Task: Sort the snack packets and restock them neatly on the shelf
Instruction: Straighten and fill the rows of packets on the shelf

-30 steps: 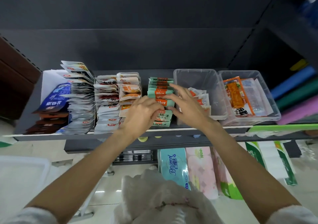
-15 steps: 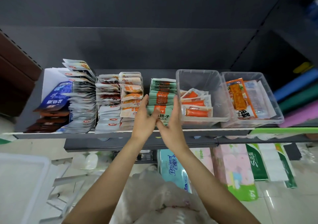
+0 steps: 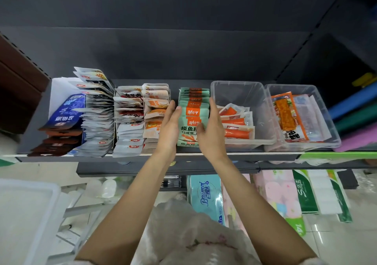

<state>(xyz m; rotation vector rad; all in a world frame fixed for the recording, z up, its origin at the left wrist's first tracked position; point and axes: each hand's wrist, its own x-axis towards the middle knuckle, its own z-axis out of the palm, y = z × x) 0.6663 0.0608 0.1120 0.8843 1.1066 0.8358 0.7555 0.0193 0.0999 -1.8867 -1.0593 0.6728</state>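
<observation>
The shelf (image 3: 26, 142) carried most of the stock already in order. From its left end stood dark and blue pouches (image 3: 61, 120), a fanned row of white packets (image 3: 98, 122), two further rows of white-and-orange packets (image 3: 140, 120), and then the row of green-and-orange snack packets (image 3: 193, 109), which I was squaring up. To the right sat two clear bins: the near bin (image 3: 240, 91) held a short row of orange stick packets (image 3: 236, 126) at its front with its rear half unfilled, and the far bin (image 3: 330, 126) held a few flat packets lying loose. I judged the sorting largely complete; what remained was tidying the far bin and topping up the near one. My left hand (image 3: 169, 130) lay flat, fingers straight and together, against the left flank of the green row. My right hand (image 3: 212, 130) lay likewise against the right flank, thumb across the front packet. Neither hand pinched anything; together they pressed the row between them. Clearance was tight on both sides: the left hand sat just beside the orange-and-white row, the right hand just beside the near bin wall. Open room existed only behind the green row and forward over the shelf lip (image 3: 265, 154).
</observation>
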